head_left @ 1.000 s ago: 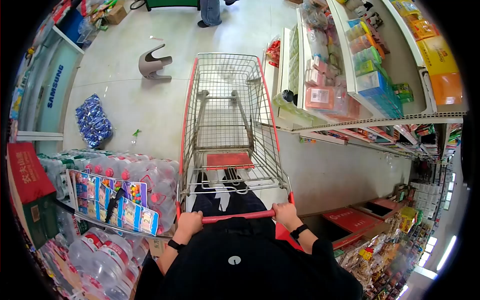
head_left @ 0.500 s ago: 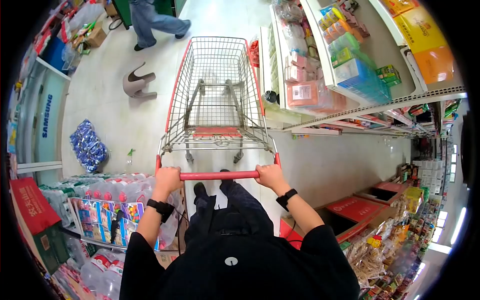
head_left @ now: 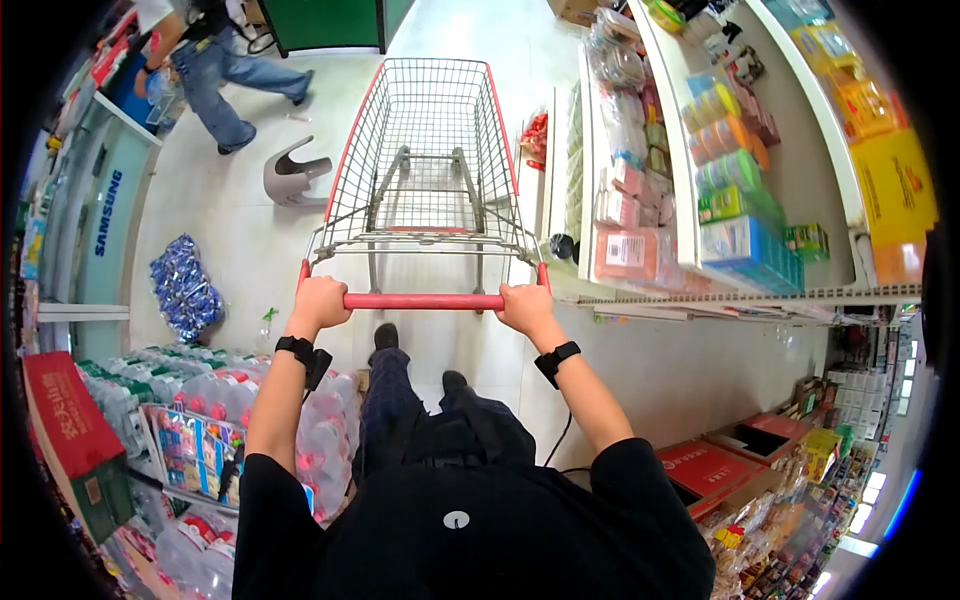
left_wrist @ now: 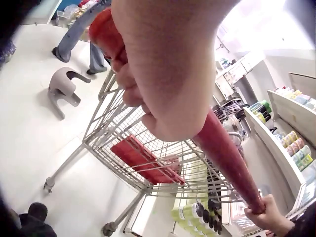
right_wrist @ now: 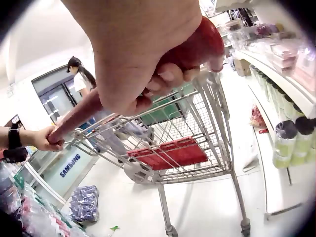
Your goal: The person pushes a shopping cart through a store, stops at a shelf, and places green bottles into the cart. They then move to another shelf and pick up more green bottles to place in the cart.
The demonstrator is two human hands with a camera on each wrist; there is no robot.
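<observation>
A wire shopping cart (head_left: 425,180) with red edging stands in front of me, its basket bare. My left hand (head_left: 322,301) grips the left end of the red handlebar (head_left: 425,301), and my right hand (head_left: 525,308) grips its right end. In the left wrist view the left hand (left_wrist: 163,94) has its fingers curled round the bar. Curled fingers of the right hand (right_wrist: 143,74) show under the bar in the right wrist view. A red seat flap (right_wrist: 168,153) sits at the cart's near end.
Shelves of packaged goods (head_left: 740,200) line the right. An overturned grey-brown stool (head_left: 290,178) lies left of the cart, near a walking person (head_left: 215,85). Blue packets (head_left: 185,290) lie on the floor. Bottle packs (head_left: 220,385) are stacked at near left; a SAMSUNG freezer (head_left: 110,215) stands beyond.
The cart and both gripping hands have moved forward, away from my body, my arms now stretched out. The other person has walked to the left, past the stool.
</observation>
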